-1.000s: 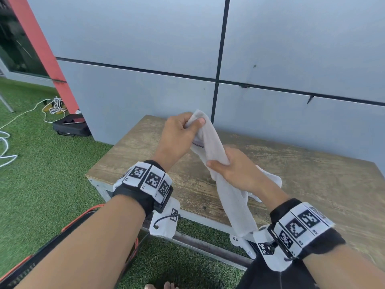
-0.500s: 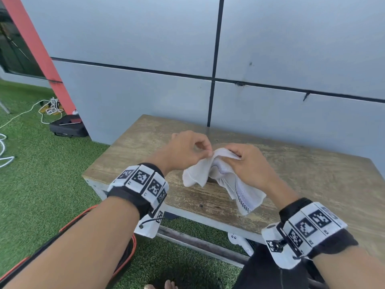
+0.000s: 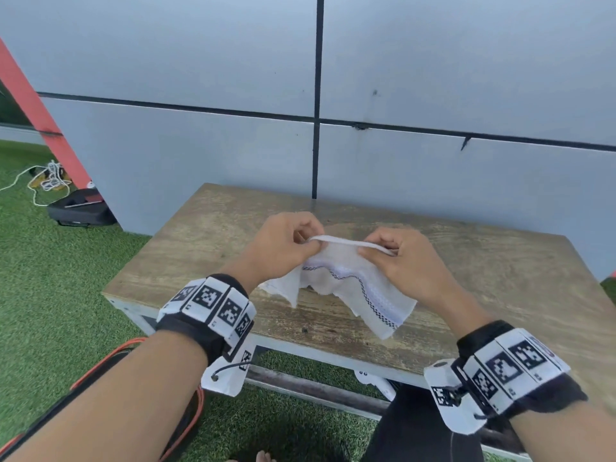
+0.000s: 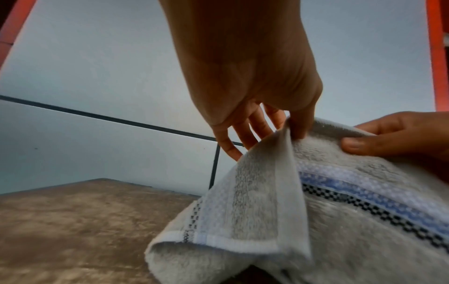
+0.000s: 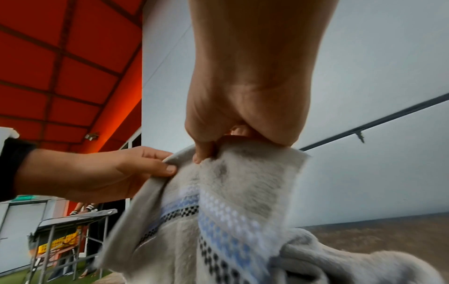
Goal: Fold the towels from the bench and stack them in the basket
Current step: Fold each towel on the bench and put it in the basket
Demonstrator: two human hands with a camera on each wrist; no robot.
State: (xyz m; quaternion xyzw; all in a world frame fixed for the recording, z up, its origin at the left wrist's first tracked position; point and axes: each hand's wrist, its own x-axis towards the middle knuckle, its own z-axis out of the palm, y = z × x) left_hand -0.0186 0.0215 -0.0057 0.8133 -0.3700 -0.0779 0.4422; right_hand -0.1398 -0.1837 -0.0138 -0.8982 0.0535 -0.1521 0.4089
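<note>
Between the left hand and the right hand, both pinching its top edge, the white towel hangs above the bench. Only the right wrist view shows a far table.

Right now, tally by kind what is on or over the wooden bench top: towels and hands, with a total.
White towel with a blue and black checked band: 1
Bare hands pinching its top edge: 2, the left hand and the right hand
Total: 3, all over the weathered wooden bench. No basket is in view.
</note>
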